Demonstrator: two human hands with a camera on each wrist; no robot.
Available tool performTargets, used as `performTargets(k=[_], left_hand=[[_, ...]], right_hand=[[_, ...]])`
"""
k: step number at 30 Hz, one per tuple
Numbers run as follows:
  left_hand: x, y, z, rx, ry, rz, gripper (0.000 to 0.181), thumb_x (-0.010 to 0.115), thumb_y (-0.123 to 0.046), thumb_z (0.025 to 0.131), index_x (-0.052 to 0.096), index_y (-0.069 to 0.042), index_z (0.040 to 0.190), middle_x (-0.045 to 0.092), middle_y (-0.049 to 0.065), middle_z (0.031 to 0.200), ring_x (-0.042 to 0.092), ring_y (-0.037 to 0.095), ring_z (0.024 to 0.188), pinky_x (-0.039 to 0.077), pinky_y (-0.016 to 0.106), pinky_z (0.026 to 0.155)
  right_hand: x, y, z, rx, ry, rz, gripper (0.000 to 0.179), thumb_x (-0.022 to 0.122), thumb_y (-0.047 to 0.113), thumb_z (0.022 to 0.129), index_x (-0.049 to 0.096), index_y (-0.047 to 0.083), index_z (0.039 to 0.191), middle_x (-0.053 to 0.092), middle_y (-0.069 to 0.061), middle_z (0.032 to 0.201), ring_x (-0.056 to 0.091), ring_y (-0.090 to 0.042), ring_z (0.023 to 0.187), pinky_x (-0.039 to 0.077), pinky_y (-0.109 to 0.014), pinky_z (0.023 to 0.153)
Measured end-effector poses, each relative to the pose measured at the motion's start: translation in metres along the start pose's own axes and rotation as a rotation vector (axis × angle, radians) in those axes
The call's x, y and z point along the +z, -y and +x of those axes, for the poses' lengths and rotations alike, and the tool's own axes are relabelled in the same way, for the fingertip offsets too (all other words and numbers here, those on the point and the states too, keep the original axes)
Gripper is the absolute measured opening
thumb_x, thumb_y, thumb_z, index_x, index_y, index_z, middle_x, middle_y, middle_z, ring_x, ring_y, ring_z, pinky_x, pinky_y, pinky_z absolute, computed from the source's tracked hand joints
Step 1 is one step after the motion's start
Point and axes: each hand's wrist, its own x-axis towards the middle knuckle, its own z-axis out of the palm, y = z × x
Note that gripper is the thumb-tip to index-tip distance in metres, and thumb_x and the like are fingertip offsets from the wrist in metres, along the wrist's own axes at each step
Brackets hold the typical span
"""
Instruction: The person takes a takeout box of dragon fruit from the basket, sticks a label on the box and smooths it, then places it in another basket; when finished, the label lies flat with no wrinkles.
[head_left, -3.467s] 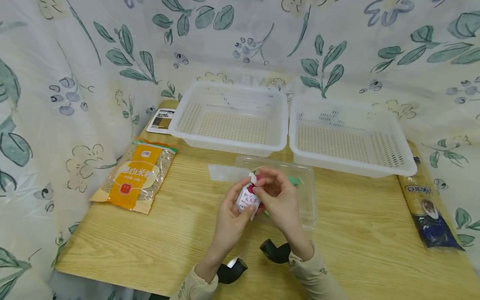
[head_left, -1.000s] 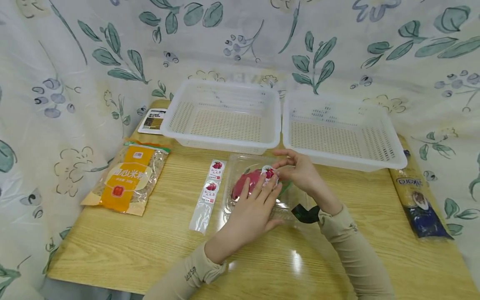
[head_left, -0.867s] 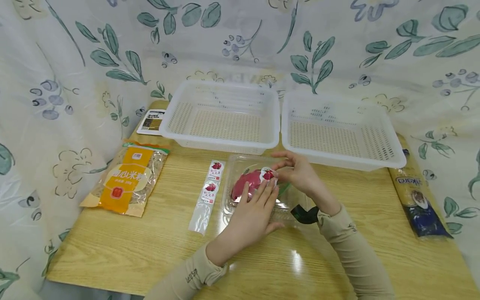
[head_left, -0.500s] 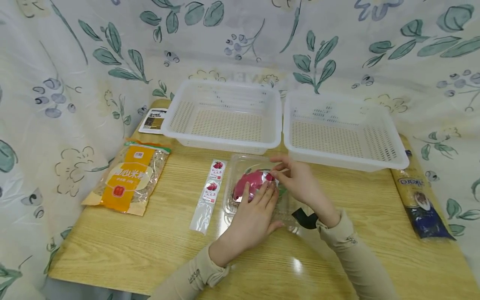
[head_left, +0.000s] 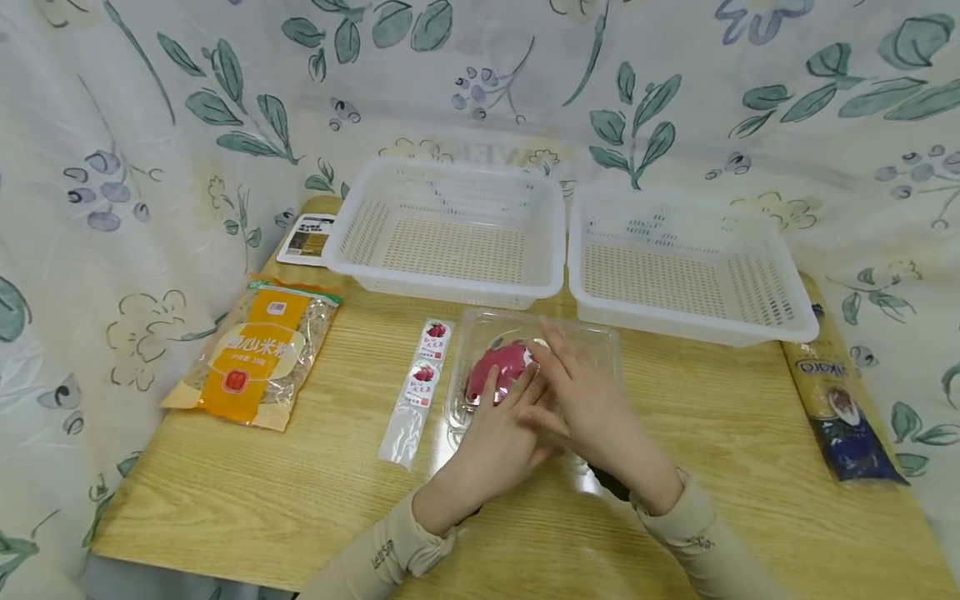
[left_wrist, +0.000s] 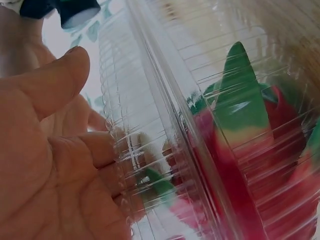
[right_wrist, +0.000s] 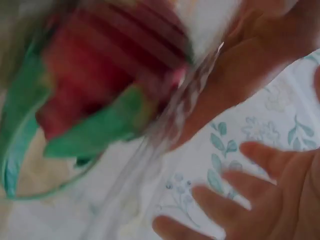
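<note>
A clear plastic clamshell box sits at the middle of the table with a pink dragon fruit inside; its green leaf tips show in both wrist views. On the lid is a white round sticker, mostly covered by fingers. My left hand lies on the lid with straight fingers, their tips at the sticker. Over it hovers my right hand, fingers extended, holding nothing; in the right wrist view its fingers stand apart from the box. Left of the box lies a label strip with two printed labels.
Two white perforated baskets stand side by side behind the box. At left lie an orange-and-clear food bag and a small white packet. A gold-and-blue bag lies along the right edge.
Earlier, both hands held the label strip; it then lay on the table. The left hand has been pressing on the sticker. The right hand has moved from the sticker's edge to above the left hand.
</note>
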Motion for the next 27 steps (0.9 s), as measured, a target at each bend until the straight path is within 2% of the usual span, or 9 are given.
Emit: performTargets(k=[3, 5, 10, 16, 19, 23, 27], left_hand=[[-0.001, 0.000, -0.001, 0.014, -0.034, 0.017, 0.075, 0.056, -0.059, 0.088, 0.046, -0.010, 0.144, 0.044, 0.006, 0.152, 0.039, 0.023, 0.142, 0.034, 0.058, 0.111], [-0.002, -0.001, -0.001, 0.017, -0.030, 0.022, 0.075, 0.058, -0.058, 0.088, 0.047, -0.010, 0.144, 0.043, 0.007, 0.152, 0.038, 0.023, 0.142, 0.035, 0.059, 0.110], [-0.003, -0.003, 0.001, 0.000, 0.053, -0.005, 0.077, 0.056, -0.060, 0.088, 0.043, -0.012, 0.147, 0.038, 0.005, 0.155, 0.032, 0.022, 0.146, 0.028, 0.059, 0.114], [-0.006, 0.001, 0.004, -0.046, 0.103, -0.097, 0.077, 0.048, -0.061, 0.092, 0.036, -0.011, 0.150, 0.032, 0.006, 0.158, 0.027, 0.024, 0.148, 0.024, 0.054, 0.119], [-0.011, 0.008, 0.004, -0.074, 0.123, -0.139, 0.075, 0.045, -0.060, 0.093, 0.036, -0.013, 0.150, 0.029, 0.008, 0.158, 0.023, 0.032, 0.148, 0.023, 0.054, 0.119], [-0.016, 0.023, 0.006, -0.132, 0.159, -0.279, 0.072, 0.045, -0.057, 0.095, 0.036, -0.013, 0.150, 0.024, 0.016, 0.159, 0.012, 0.043, 0.148, 0.015, 0.059, 0.119], [-0.016, 0.045, 0.008, -0.230, 0.177, -0.452, 0.073, 0.048, -0.054, 0.095, 0.031, -0.013, 0.153, 0.012, 0.020, 0.161, 0.000, 0.045, 0.148, 0.006, 0.065, 0.117]], right_hand=[[0.003, -0.001, -0.003, -0.024, 0.072, 0.104, 0.085, 0.037, 0.067, 0.092, 0.025, 0.010, 0.154, 0.031, -0.014, 0.157, 0.026, -0.037, 0.146, 0.019, -0.066, 0.114], [0.007, -0.004, -0.003, -0.019, 0.100, 0.152, 0.087, 0.027, 0.070, 0.091, 0.022, 0.011, 0.155, 0.034, -0.015, 0.156, 0.026, -0.037, 0.146, 0.016, -0.068, 0.114], [0.014, -0.016, -0.003, 0.043, 0.110, 0.158, 0.094, 0.016, 0.074, 0.088, 0.022, 0.007, 0.154, 0.029, -0.018, 0.157, 0.026, -0.036, 0.146, 0.011, -0.069, 0.114], [0.013, -0.029, -0.005, 0.073, 0.120, 0.175, 0.084, 0.025, 0.066, 0.094, 0.024, 0.006, 0.154, 0.029, -0.015, 0.158, 0.024, -0.037, 0.147, 0.007, -0.069, 0.115], [0.011, -0.035, -0.009, 0.090, 0.129, 0.164, 0.078, 0.028, 0.061, 0.097, 0.023, 0.009, 0.154, 0.026, -0.015, 0.159, 0.017, -0.040, 0.148, 0.004, -0.068, 0.116], [0.010, -0.042, -0.017, 0.137, 0.131, 0.165, 0.071, 0.031, 0.055, 0.100, 0.024, 0.009, 0.154, 0.016, -0.019, 0.161, 0.001, -0.047, 0.148, 0.000, -0.070, 0.114], [0.013, -0.048, -0.025, 0.253, 0.108, 0.204, 0.071, 0.038, 0.051, 0.101, 0.021, 0.008, 0.154, 0.000, -0.023, 0.162, -0.011, -0.049, 0.146, -0.002, -0.073, 0.111]])
